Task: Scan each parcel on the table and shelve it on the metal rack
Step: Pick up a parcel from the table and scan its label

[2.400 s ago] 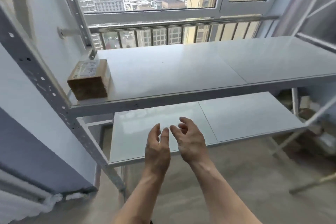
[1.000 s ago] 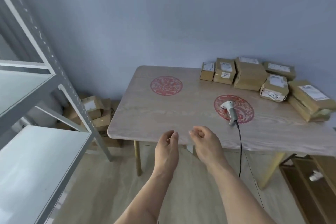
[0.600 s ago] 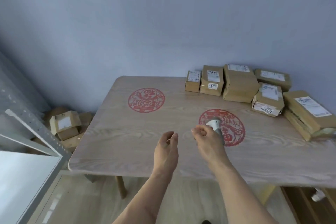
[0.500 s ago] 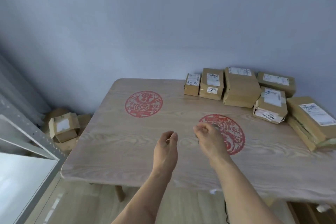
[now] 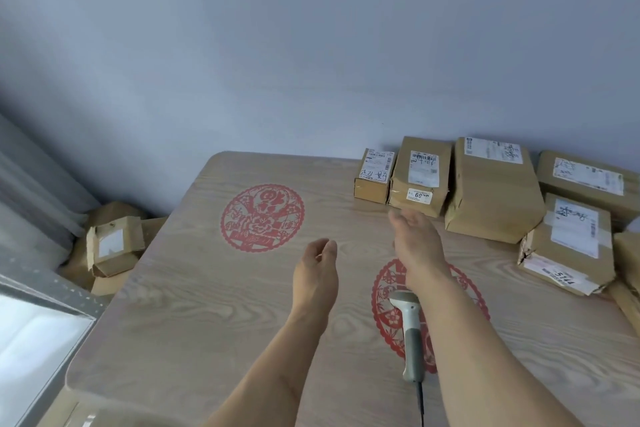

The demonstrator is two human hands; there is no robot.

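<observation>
Several brown parcels with white labels sit at the far right of the wooden table (image 5: 194, 315). The leftmost is a small box (image 5: 374, 180), beside it a taller parcel (image 5: 420, 177), then a large one (image 5: 491, 191). A parcel numbered 5144 (image 5: 568, 246) lies nearer me. My right hand (image 5: 414, 239) reaches out over the table, fingers straight, just short of the taller parcel and holding nothing. My left hand (image 5: 317, 270) hovers open over the table's middle. A grey handheld scanner (image 5: 410, 329) lies on the table under my right forearm, on a red paper-cut decal.
A second red decal (image 5: 262, 217) marks the table's left half. The metal rack's shelf corner (image 5: 38, 333) shows at the lower left. Cardboard boxes (image 5: 110, 246) are piled on the floor by the wall, left of the table. A blue-grey wall stands behind.
I have turned from the rack to the table and come closer. My right hand has stretched forward past the scanner toward the parcels; my left hand stays about where it was.
</observation>
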